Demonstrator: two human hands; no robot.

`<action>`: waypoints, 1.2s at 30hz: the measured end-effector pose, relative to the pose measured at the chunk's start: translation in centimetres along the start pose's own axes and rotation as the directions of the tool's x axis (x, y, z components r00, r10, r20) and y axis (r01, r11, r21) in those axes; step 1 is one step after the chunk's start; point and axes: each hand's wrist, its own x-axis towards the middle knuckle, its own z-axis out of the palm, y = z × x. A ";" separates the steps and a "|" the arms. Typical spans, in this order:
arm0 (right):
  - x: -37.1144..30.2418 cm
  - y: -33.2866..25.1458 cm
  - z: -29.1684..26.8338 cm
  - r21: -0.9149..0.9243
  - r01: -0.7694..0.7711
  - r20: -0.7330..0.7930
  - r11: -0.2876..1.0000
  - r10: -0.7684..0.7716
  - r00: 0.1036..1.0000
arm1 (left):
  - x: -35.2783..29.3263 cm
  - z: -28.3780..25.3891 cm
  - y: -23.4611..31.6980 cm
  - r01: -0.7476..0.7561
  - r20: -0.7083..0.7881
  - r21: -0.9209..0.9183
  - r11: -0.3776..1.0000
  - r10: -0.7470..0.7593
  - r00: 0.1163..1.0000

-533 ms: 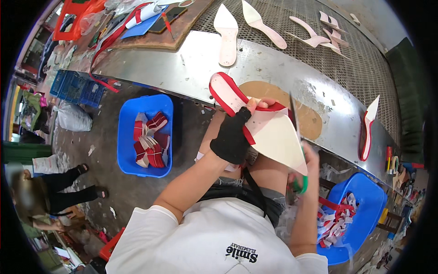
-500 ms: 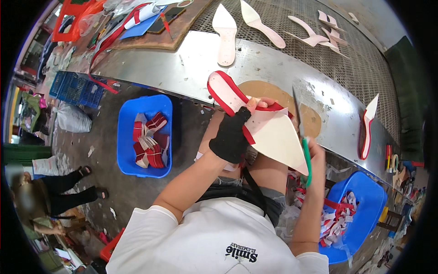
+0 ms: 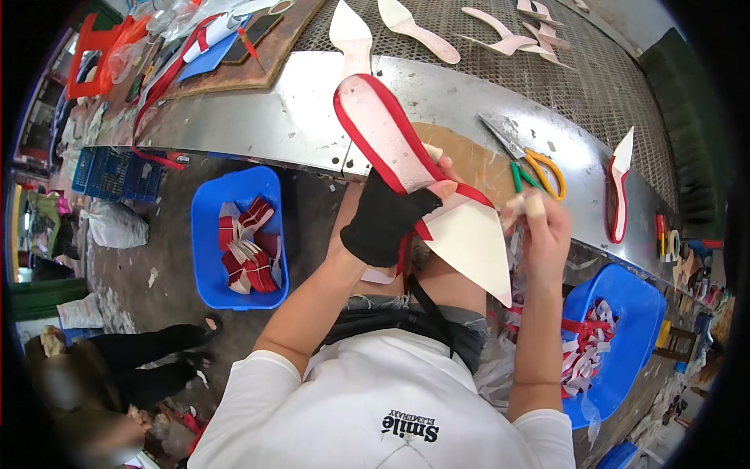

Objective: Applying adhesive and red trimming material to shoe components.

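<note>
My left hand (image 3: 391,215), in a black fingerless glove, grips a shoe insole (image 3: 469,246) above my lap. The insole has a rounded pink-white end, a pointed cream end and a red strip along part of its edge. Its rounded end points up toward the table. My right hand (image 3: 545,223) is raised to the right of the insole, apart from it, with light wraps on some fingertips. Motion blurs those fingertips, so what they hold, if anything, is unclear. Just beyond that hand, scissors (image 3: 536,166) with green and orange handles lie on the metal tabletop (image 3: 578,148).
More pale insoles (image 3: 419,33) and curved pieces (image 3: 512,39) lie on the mesh surface. A red-edged insole (image 3: 619,187) rests at the right. Blue bins hold red-and-white bundles (image 3: 251,254) on the left and scraps (image 3: 587,352) on the right. Another person (image 3: 101,375) is at the lower left.
My right hand has let go of the scissors, which now lie on the table. The insole has shifted slightly up and left with my left hand. My view has moved a little.
</note>
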 end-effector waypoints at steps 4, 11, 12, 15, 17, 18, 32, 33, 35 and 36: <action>1.2 -0.3 -0.4 -0.186 -0.145 0.333 0.972 0.201 0.921 | -0.1 0.4 0.3 -0.024 0.054 0.074 0.997 0.020 0.998; 0.5 -0.3 0.7 -0.255 -0.082 0.276 0.964 0.153 0.949 | -0.3 1.6 0.0 -0.122 -0.022 0.392 0.912 0.142 0.990; 0.5 -0.6 0.6 -0.251 -0.107 0.277 0.962 0.177 0.945 | -0.1 1.6 -0.3 -0.167 0.008 0.373 0.913 0.177 0.984; 0.7 -1.0 0.3 -0.512 0.059 0.324 0.857 0.128 0.938 | 0.1 1.7 -1.1 -0.080 -0.107 0.445 0.892 0.141 0.984; 0.6 -0.9 0.3 -0.584 0.097 0.309 0.806 0.111 0.945 | 0.2 1.8 -1.6 -0.140 -0.076 0.453 0.881 0.194 0.978; 0.5 -0.6 0.5 -0.531 0.217 0.333 0.819 -0.034 0.942 | 0.1 2.1 -1.8 -0.086 -0.108 0.528 0.845 0.168 0.980; 5.9 -1.5 0.0 -0.076 -0.170 0.063 0.983 0.175 0.983 | -1.8 1.6 -0.6 -0.173 0.282 0.603 0.779 -0.006 0.959; 6.4 -1.7 -0.4 -0.090 -0.192 0.099 0.977 0.201 0.975 | -1.8 1.5 -0.5 -0.154 0.255 0.616 0.773 -0.010 0.967; 6.9 -1.9 -0.7 -0.207 0.079 0.297 0.975 -0.014 0.955 | -1.7 0.9 -0.4 -0.158 0.305 0.628 0.762 -0.054 0.951; 7.0 -2.0 -1.0 -0.179 0.126 0.319 0.976 -0.064 0.946 | -1.5 0.7 -0.3 -0.121 0.276 0.663 0.739 -0.091 0.957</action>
